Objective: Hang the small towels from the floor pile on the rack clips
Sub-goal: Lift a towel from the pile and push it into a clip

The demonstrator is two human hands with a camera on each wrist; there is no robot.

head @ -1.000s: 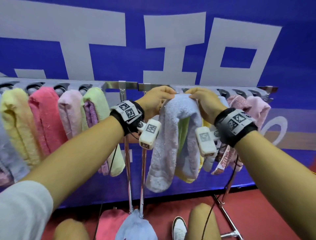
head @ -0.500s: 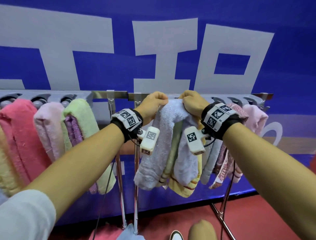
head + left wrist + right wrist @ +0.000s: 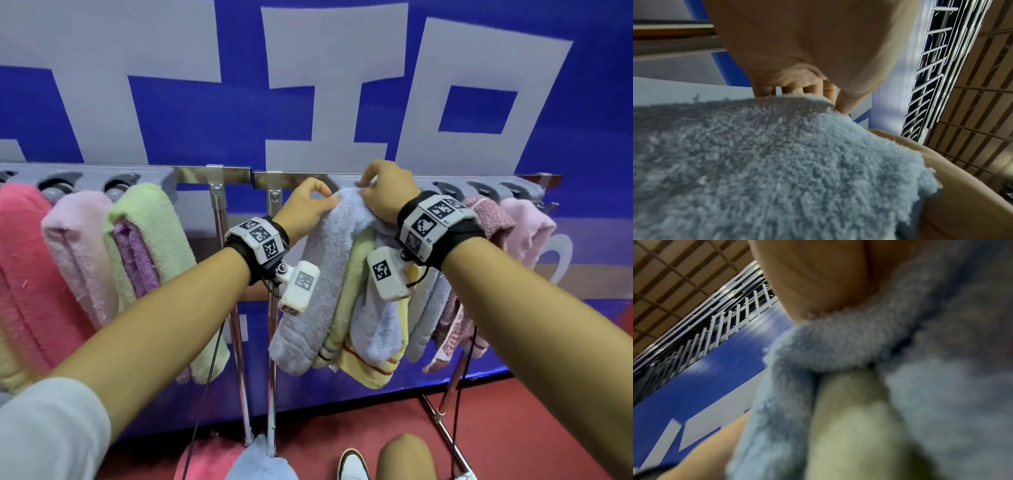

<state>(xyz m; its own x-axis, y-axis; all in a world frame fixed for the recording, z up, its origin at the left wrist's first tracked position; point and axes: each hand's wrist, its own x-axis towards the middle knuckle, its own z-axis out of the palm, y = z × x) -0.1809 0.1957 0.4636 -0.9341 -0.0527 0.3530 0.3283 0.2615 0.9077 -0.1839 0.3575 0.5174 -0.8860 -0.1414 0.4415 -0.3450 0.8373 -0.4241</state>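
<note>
Two hands work at the top of one pale blue towel [image 3: 329, 260], which hangs folded from the rack rail [image 3: 298, 178] just right of the rail's middle joint, against a green and a yellow towel. The left hand [image 3: 308, 209] pinches the fold's left shoulder between thumb and curled fingers; the right hand [image 3: 387, 192] has its fingers curled over the crown, up by a grey clip I can't properly see. The terry looks light, floppy and grippy, so it should bunch rather than slip; the thick folded top is the sensible place to hold it. More towels [image 3: 246, 459] lie on the floor at the rack's foot. The blue banner [image 3: 239, 113] carries huge white characters, cropped and unreadable; the wrist bands show only square coded markers.
</note>
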